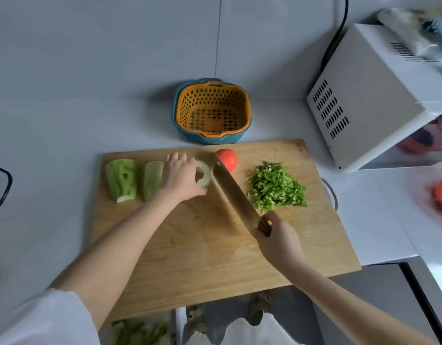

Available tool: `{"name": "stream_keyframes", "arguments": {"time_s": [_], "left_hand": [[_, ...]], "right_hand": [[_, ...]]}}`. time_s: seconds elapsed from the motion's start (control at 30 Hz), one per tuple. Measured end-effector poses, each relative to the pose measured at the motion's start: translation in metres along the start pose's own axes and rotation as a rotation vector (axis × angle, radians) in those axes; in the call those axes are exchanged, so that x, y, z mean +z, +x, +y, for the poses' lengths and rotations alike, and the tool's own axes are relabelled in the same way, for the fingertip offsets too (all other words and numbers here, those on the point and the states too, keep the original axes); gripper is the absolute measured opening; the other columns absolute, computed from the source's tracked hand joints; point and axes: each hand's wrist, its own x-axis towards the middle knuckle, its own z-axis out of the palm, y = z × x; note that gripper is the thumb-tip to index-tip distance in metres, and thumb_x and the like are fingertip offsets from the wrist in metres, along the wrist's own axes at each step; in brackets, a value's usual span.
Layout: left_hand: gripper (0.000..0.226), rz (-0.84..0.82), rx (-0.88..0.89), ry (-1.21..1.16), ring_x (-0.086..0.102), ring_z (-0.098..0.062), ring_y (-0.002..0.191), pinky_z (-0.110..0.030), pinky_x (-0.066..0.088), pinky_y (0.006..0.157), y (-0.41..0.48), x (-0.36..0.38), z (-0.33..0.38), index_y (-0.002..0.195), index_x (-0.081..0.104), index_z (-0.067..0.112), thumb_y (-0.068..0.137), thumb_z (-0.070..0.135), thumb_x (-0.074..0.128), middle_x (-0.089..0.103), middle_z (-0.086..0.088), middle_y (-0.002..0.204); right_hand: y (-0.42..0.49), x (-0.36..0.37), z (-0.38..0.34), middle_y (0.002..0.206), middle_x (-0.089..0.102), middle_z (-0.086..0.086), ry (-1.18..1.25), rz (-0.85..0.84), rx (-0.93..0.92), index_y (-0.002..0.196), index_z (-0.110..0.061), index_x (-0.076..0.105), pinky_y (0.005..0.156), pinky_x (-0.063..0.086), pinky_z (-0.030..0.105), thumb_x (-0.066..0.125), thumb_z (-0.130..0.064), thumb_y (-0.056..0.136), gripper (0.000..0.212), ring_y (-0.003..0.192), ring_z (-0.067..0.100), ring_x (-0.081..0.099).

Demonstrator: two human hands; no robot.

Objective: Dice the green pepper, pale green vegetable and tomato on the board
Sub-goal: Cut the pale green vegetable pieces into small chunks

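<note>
**A:** What are the fingers doing?

**B:** The left hand point(181, 176) has its fingers point(176, 158) curled over a pale chunk point(204, 174), pinning it to the board point(202, 257). The right hand point(277, 241) is wrapped tight round the handle of the knife point(233, 192). The blade stands just beside the chunk's cut end.

**A:** How should the cut go?

**B:** I'd tuck the fingertips back and let the knuckles guide the flat of the blade. The chunk looks rounded and hollow-centred, so it may roll. I'd slice it thin, stack the slices into strips, then cut across.

**A:** And the rest?

**B:** Two more chunks point(122, 180) lie to the left, with ridged, mottled light-green skin and a whitish core. The tomato point(228, 158) is whole, smooth and red, and sits behind the blade tip. The pepper point(277, 186) is already a heap of small glossy dice to the right. I'd say about a third of the job is done.

**A:** Beyond the board?

**B:** The board is pale wood with visible grain, on a white surface point(53, 145). A perforated orange basket point(212, 110) sits in a teal bowl behind it, and a white microwave point(364, 95) stands to the right.
</note>
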Motion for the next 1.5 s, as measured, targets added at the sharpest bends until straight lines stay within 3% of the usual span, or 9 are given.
{"name": "stream_keyframes", "arguments": {"time_s": [0.17,0.27,0.43,0.57,0.77,0.93,1.17,1.3,1.5], "left_hand": [[0.072,-0.033,-0.036,-0.215,0.045,-0.028,0.105,-0.034,0.036,0.085,-0.057,-0.002,0.010,0.112,0.047,0.011,0.064,0.060,0.068,0.050,-0.009,0.113],[0.070,-0.090,-0.103,-0.312,0.044,-0.025,0.103,-0.029,0.037,0.074,-0.093,0.014,0.016,0.109,0.044,0.012,0.063,0.056,0.072,0.046,-0.006,0.111],[0.078,-0.098,-0.249,-0.281,0.043,-0.022,0.104,-0.027,0.039,0.083,-0.132,0.040,0.038,0.114,0.044,0.011,0.067,0.071,0.062,0.047,-0.007,0.114],[0.086,-0.093,-0.322,-0.288,0.042,-0.024,0.107,-0.027,0.039,0.084,-0.139,0.044,0.062,0.121,0.042,0.009,0.069,0.077,0.053,0.045,-0.009,0.119],[0.090,-0.154,-0.257,-0.391,0.043,-0.022,0.106,-0.027,0.036,0.087,-0.148,0.053,0.057,0.124,0.041,0.008,0.064,0.071,0.064,0.043,-0.008,0.118],[0.088,-0.096,-0.203,-0.415,0.044,-0.015,0.101,-0.020,0.030,0.081,-0.151,0.064,0.047,0.119,0.049,0.017,0.054,0.076,0.054,0.054,0.003,0.110],[0.085,0.030,-0.040,-0.325,0.042,-0.022,0.113,-0.030,0.032,0.097,-0.148,0.061,0.045,0.126,0.052,0.016,0.060,0.068,0.066,0.051,-0.002,0.119],[0.068,0.197,0.170,-0.200,0.054,-0.025,0.098,-0.035,0.049,0.083,-0.148,0.061,0.038,0.106,0.068,0.013,0.059,0.062,0.072,0.062,-0.006,0.106],[0.054,0.201,0.372,-0.154,0.058,-0.025,0.101,-0.037,0.052,0.078,-0.147,0.066,0.029,0.109,0.069,0.016,0.073,0.054,0.060,0.065,-0.003,0.114]], "right_hand": [[-0.001,0.012,0.000,0.081,0.061,-0.001,-0.091,-0.075,0.008,0.111,-0.012,0.050,0.050,0.042,0.022,0.053,-0.018,0.089,0.023,0.065,0.016,0.056],[0.005,0.018,-0.001,0.074,0.066,0.004,-0.139,-0.159,-0.021,0.105,-0.012,0.053,0.056,0.057,0.036,0.048,-0.023,0.091,0.018,0.064,0.022,0.064],[0.013,0.018,-0.003,0.068,0.062,0.006,-0.257,-0.165,-0.088,0.083,-0.009,0.058,0.054,0.053,0.035,0.040,-0.026,0.096,0.028,0.060,0.025,0.061],[0.008,0.002,-0.001,0.063,0.062,0.010,-0.168,-0.186,-0.077,0.072,-0.007,0.054,0.051,0.054,0.037,0.040,-0.022,0.094,0.030,0.057,0.029,0.064],[-0.019,-0.020,-0.002,0.065,0.062,0.013,-0.254,-0.274,-0.207,0.076,-0.002,0.056,0.048,0.045,0.033,0.039,-0.024,0.095,0.034,0.058,0.032,0.062],[-0.032,-0.010,0.000,0.053,0.039,-0.002,-0.388,-0.272,-0.322,0.059,-0.016,0.034,0.042,0.023,0.025,0.038,-0.024,0.096,0.038,0.045,0.015,0.033],[-0.028,-0.008,0.004,0.054,0.040,-0.001,-0.423,-0.266,-0.299,0.060,-0.017,0.034,0.041,0.023,0.026,0.038,-0.025,0.096,0.037,0.045,0.015,0.034],[-0.028,-0.007,0.002,0.054,0.039,-0.001,-0.462,-0.279,-0.310,0.058,-0.017,0.032,0.040,0.023,0.025,0.036,-0.024,0.096,0.039,0.044,0.016,0.033],[-0.029,-0.004,-0.002,0.055,0.037,-0.003,-0.517,-0.289,-0.315,0.058,-0.019,0.029,0.041,0.023,0.025,0.034,-0.025,0.097,0.039,0.045,0.014,0.033]]}}
